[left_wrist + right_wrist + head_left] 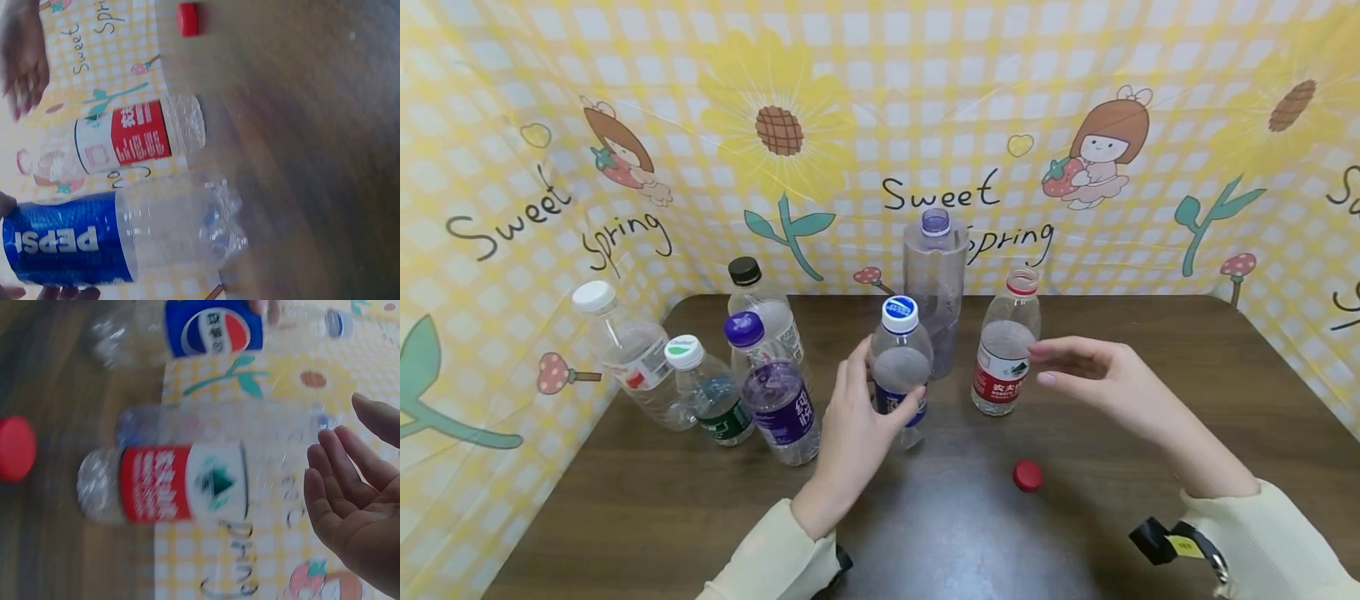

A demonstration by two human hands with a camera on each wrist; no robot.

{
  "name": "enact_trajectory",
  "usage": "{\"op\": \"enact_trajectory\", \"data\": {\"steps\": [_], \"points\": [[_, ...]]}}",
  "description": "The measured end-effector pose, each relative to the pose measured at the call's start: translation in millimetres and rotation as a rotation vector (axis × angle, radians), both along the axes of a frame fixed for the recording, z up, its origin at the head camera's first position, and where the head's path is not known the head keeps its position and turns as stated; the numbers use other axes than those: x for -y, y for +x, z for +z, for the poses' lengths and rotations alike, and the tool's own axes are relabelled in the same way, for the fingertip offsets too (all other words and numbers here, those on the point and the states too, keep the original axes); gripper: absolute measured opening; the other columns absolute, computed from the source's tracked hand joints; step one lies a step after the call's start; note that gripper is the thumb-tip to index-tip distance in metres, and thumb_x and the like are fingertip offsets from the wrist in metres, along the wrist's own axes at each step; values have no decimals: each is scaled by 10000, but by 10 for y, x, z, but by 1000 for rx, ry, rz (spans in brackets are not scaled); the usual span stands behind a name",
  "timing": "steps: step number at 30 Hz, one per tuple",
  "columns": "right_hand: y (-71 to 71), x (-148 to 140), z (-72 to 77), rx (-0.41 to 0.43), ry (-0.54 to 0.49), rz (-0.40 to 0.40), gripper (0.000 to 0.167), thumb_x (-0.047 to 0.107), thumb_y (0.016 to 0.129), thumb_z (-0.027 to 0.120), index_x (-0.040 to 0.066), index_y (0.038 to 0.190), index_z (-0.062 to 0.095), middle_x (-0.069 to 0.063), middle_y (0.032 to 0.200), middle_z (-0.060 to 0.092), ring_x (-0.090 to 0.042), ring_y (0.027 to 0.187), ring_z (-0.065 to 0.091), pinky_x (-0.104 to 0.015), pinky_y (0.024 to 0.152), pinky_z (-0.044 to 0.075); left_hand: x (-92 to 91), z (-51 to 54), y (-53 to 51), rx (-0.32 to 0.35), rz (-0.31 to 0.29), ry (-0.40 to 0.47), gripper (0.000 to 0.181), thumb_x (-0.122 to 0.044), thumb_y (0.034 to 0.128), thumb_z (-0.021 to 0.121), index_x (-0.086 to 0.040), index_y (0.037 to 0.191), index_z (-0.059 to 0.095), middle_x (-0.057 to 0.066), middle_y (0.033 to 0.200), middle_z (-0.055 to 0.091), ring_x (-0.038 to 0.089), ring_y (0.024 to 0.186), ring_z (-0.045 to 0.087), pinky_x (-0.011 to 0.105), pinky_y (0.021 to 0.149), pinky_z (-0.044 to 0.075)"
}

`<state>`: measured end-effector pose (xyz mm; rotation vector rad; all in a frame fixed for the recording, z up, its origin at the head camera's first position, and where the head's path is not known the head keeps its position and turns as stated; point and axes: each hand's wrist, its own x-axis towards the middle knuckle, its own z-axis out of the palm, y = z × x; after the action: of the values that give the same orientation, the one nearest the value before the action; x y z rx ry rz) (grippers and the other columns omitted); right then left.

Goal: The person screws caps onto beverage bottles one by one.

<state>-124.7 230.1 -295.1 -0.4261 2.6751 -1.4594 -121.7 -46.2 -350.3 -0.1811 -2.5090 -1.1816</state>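
My left hand [867, 417] grips a clear Pepsi bottle [69, 240] by its blue label; a white cap with a blue top is on this bottle. Whether its base touches the table cannot be told. To its right stands an uncapped water bottle [1002, 367] with a red and white label and a red neck ring. My right hand [1097, 379] is beside that bottle, fingers loosely bent and holding nothing. In the right wrist view, a gap shows between the fingers and the bottle. A red cap [1027, 476] lies on the table in front of it.
A tall uncapped bottle [934, 283] with a purplish tint stands behind the Pepsi bottle. On the left are several capped bottles, among them a purple-capped one [772, 400] and a black-capped one [767, 300]. A yellow checked cloth [850, 50] hangs behind the brown table [940, 533].
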Motion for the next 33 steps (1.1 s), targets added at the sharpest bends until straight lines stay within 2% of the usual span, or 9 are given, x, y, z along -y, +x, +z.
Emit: {"op": "enact_trajectory", "data": {"steps": [4,7,11,13,17,19,21,24,33], "points": [[34,-242,-117,-9,54,-53,377,245,920,636,77,1256,598,93,1162,668,107,993,599,-141,787,525,35,2,-77,-37,64,8,785,-350,815,748,-87,1431,337,164,1195,526,299,1075,598,441,881,544],[68,-426,-201,-13,78,-95,378,247,921,635,79,1256,593,266,1092,633,117,984,600,-115,768,514,43,-1,-142,-22,112,29,798,-354,825,738,-92,1448,314,174,1233,506,314,1134,563,480,933,510],[119,-678,-316,-16,120,-139,389,230,932,620,47,1272,572,354,1045,594,152,951,584,-89,733,493,29,-15,-233,-7,165,41,803,-384,848,707,-99,1467,282,176,1270,487,326,1161,537,506,916,501],[140,-787,-378,-6,179,-167,404,254,937,612,50,1283,566,286,1076,632,186,921,557,-98,711,485,23,-26,-282,-15,184,38,802,-394,853,697,-96,1468,278,182,1268,484,337,1159,533,516,883,508],[187,-946,-527,29,326,-228,451,326,941,597,44,1291,562,-58,1176,691,227,853,493,-287,745,534,36,-49,-374,-26,215,33,795,-394,854,695,-90,1463,285,192,1254,482,349,1150,531,524,845,518],[218,-1012,-605,38,380,-251,468,339,943,592,19,1284,562,-223,1225,636,83,876,617,-437,775,528,50,-57,-417,-14,226,39,795,-397,856,692,-92,1464,282,192,1261,476,347,1159,525,524,858,515],[245,-1085,-683,50,408,-264,486,338,948,583,-13,1283,551,-269,1227,615,-160,962,686,-558,781,492,62,-62,-459,2,233,48,801,-402,861,685,-97,1472,268,192,1275,465,346,1173,513,523,877,506],[273,-1186,-792,67,442,-267,511,340,954,570,-49,1282,532,-311,1227,590,-514,1093,557,-635,763,452,69,-71,-513,25,244,62,816,-412,866,675,-101,1485,244,193,1302,447,350,1203,489,531,905,490],[337,-1368,-1025,60,534,-222,499,290,930,610,-93,1240,531,-423,1218,509,-616,1046,495,-714,691,443,41,-78,-609,57,266,107,822,-365,874,652,-87,1499,197,200,1363,404,351,1256,434,533,953,461]]}}
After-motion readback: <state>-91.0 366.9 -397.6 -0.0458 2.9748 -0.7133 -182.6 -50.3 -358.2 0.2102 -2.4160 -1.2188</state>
